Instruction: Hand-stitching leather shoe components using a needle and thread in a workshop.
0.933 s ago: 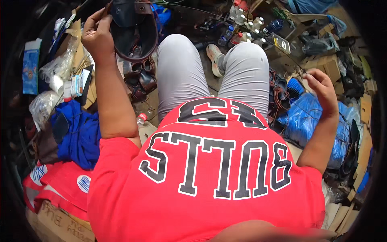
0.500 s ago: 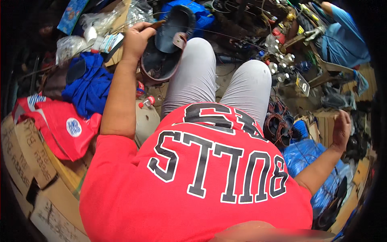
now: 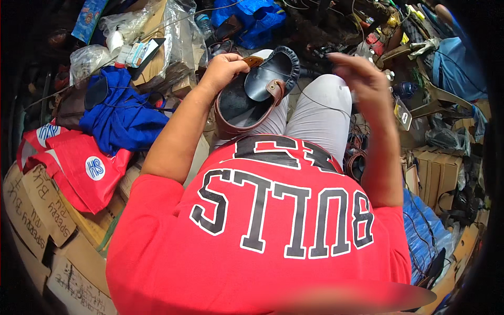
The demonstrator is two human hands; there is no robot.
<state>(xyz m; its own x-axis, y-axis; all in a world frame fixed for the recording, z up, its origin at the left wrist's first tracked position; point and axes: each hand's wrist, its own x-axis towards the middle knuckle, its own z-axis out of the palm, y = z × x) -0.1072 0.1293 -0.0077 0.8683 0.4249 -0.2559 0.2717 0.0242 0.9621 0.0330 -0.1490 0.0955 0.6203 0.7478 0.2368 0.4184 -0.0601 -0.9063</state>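
Note:
Over my left thigh lies a brown leather shoe upper with a black lining. Its gathered black edge faces away to the right, and a brown strap with a round stud crosses its side. My left hand pinches the far left rim, at a tan tab. From the upper a thin dark thread droops across my right thigh. My right hand is raised beyond my right knee, apart from the upper. Motion blurs its fingers, so whether they grip the thread cannot be made out.
To my left lie a blue cloth, a red bag and cardboard pieces. A blue plastic bag sits ahead. On the right are a wooden frame, cardboard boxes and a blue plastic sheet.
My left hand and the shoe upper have moved right and nearer to me, and the upper has tilted. My right hand has swung from the far right inward and forward beyond my right knee.

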